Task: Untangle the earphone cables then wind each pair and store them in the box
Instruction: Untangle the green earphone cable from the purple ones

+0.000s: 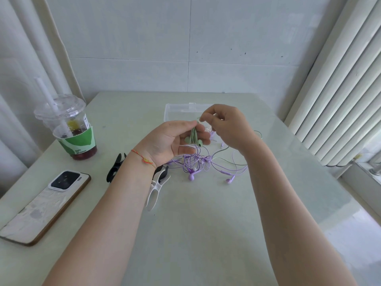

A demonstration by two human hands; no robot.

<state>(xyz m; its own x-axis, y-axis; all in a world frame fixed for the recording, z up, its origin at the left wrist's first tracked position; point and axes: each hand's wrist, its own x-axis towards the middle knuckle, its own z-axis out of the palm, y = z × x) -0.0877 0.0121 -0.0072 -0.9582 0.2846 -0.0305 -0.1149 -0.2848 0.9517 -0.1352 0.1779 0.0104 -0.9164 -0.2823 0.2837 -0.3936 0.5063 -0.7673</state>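
Both our hands are up over the table (185,234), working the green earphones (194,139).

Our left hand (175,141) is palm-up with fingers curled round the green earphones, a bundle of cable with both buds hanging at the fingertips. Our right hand (224,124) pinches the green cable just above that bundle, thumb and forefinger closed on it. The purple earphones (198,164) lie in a loose tangle on the table right below our hands, buds splayed toward us. The clear box (175,112) sits behind our hands and is partly hidden by them; we can't tell what's in it. A white clip (155,190) and a black clip (115,168) lie by our left wrist. Far left: a phone (47,205) face down and a drink cup (72,129) with a straw.
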